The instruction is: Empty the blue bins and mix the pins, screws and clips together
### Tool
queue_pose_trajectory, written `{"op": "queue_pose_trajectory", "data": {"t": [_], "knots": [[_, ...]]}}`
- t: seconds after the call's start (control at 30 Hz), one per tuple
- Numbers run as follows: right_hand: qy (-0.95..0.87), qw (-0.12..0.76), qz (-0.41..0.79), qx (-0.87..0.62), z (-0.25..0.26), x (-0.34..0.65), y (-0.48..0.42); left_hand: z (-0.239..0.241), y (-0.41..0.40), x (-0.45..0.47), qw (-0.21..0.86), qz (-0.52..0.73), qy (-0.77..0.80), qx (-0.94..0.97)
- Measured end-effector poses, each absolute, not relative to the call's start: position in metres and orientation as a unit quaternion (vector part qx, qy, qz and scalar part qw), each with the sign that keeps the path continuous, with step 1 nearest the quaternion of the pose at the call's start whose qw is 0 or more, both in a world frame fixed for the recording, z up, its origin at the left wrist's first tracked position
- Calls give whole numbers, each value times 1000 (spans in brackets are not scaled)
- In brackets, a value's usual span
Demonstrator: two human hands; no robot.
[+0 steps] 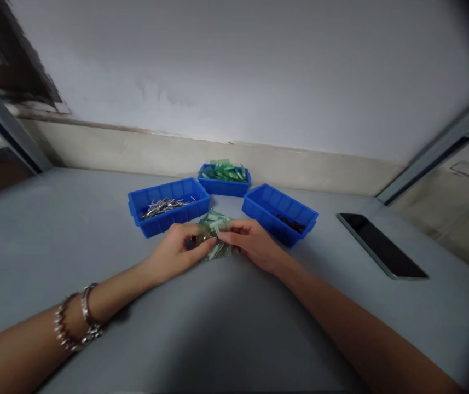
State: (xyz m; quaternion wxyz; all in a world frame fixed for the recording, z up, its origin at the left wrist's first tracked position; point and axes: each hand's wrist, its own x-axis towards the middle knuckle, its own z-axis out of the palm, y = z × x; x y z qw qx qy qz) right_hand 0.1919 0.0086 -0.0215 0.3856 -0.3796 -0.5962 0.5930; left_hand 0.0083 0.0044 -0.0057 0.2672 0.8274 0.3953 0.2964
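Cannot make out the small pieces inside the green packet (213, 224), blurred and partly covered by the left hand (180, 246) and right hand (250, 242). Cannot see all of the right hand's fingers, some being tucked under the palm. Cannot identify the dark pieces (290, 222) in the right-side blue bin (267, 209), too small to tell. Lose the left forearm (37, 345) at the lower-left corner, the right forearm (349, 317) and desk (234, 339) at the bottom edge.
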Motion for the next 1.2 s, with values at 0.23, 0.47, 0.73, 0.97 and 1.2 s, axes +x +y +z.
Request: {"op": "queue_pose_trajectory", "data": {"t": [0.23, 0.47, 0.73, 0.97, 1.2], "knots": [[-568, 392, 629, -357, -22, 192, 9, -6, 4, 8, 290, 306, 421, 803], [-583, 396, 612, -359, -27, 194, 11, -6, 5, 8, 284, 312, 416, 806], [-569, 403, 618, -363, -28, 193, 11, -4, 4, 9, 275, 333, 400, 809], [-558, 418, 622, -357, -28, 192, 11, -2, 3, 8, 277, 313, 409, 811], [-537, 435, 626, -360, -27, 192, 11, -5, 5, 8, 270, 310, 414, 812]]}}
